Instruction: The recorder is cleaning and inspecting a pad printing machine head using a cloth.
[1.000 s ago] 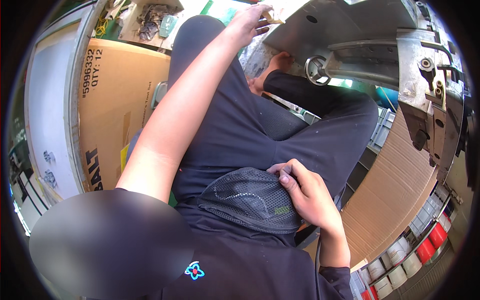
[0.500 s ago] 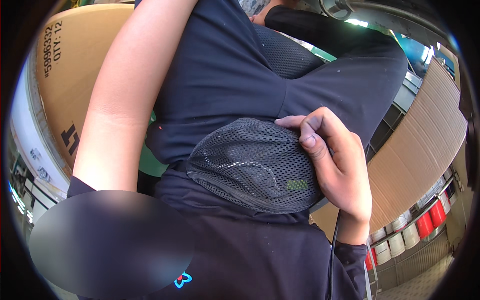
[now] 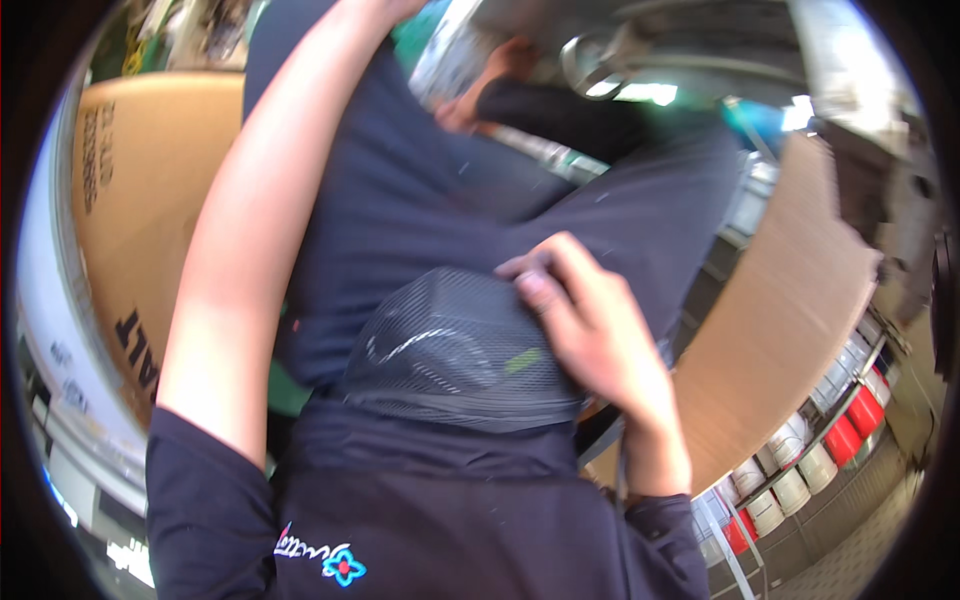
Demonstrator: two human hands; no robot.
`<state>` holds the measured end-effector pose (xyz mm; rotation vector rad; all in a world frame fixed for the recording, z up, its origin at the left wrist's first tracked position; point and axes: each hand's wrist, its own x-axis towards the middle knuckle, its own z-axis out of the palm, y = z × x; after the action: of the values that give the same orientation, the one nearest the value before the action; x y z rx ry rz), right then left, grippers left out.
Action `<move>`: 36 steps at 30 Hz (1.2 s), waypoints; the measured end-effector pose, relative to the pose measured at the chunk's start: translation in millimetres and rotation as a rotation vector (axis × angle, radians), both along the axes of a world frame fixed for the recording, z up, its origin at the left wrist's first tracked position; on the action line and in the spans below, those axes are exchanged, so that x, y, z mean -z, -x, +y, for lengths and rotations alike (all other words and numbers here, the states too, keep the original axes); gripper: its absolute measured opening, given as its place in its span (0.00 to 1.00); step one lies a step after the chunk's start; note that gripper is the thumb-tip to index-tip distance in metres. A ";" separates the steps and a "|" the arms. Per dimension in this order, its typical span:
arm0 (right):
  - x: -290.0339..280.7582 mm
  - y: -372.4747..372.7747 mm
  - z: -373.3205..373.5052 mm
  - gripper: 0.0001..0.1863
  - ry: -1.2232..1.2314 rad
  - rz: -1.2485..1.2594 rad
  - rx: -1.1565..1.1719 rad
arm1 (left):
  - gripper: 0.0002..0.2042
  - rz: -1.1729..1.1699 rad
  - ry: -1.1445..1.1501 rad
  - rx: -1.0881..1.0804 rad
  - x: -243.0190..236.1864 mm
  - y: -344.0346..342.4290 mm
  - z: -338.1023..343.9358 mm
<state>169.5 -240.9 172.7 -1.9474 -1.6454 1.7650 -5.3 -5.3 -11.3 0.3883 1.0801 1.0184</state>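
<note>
A black mesh pouch [image 3: 455, 345] with a small green patch lies at my waist, and something dark with a pale curved line shows through its mesh. My right hand [image 3: 590, 325] is closed on the pouch's upper right edge, thumb in front and fingers curled. Stretched upward over my left thigh, my left arm leads to my left hand [image 3: 402, 8], which is cut off by the top edge, so its fingers are hidden. Motion smears much of the picture.
A printed cardboard box [image 3: 150, 210] stands at the left. At the right leans a bent cardboard sheet [image 3: 775, 320], with red and white containers [image 3: 810, 465] beyond it. My folded leg and bare foot [image 3: 465, 110] are ahead, near a metal ring-shaped part [image 3: 590, 65].
The view has shifted, so the pouch and my right hand sit further left in it. My right hand keeps its grip. A bit of my left hand now shows at the top edge.
</note>
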 end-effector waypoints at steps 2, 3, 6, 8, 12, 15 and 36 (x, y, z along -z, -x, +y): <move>14.9 -0.6 -6.0 0.08 -0.110 0.071 0.052 | 0.19 -0.053 -0.025 0.076 27.5 14.6 1.7; 16.3 -3.3 -7.0 0.09 -0.116 0.092 0.078 | 0.16 -0.015 -0.033 0.062 18.4 7.1 -4.9; 12.5 -7.2 -8.1 0.10 -0.122 0.115 0.084 | 0.15 0.025 -0.002 0.064 3.9 9.2 -8.9; 9.6 -12.2 -8.3 0.10 -0.154 0.088 0.135 | 0.15 0.029 -0.039 0.084 0.3 3.9 -10.6; 5.0 -21.2 -2.4 0.09 -0.224 0.056 0.183 | 0.19 0.188 -0.080 0.047 -6.3 3.7 -16.7; 4.2 -28.0 8.2 0.11 -0.318 0.135 0.208 | 0.19 0.324 -0.190 0.030 -28.0 3.2 -29.7; -20.0 -39.4 37.8 0.08 -1.049 0.111 0.356 | 0.10 0.096 -0.488 0.457 -181.2 -29.5 -155.0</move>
<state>208.9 -203.1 192.6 -1.4377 -1.5461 0.6133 24.2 -160.3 169.9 1.0382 0.7635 0.8455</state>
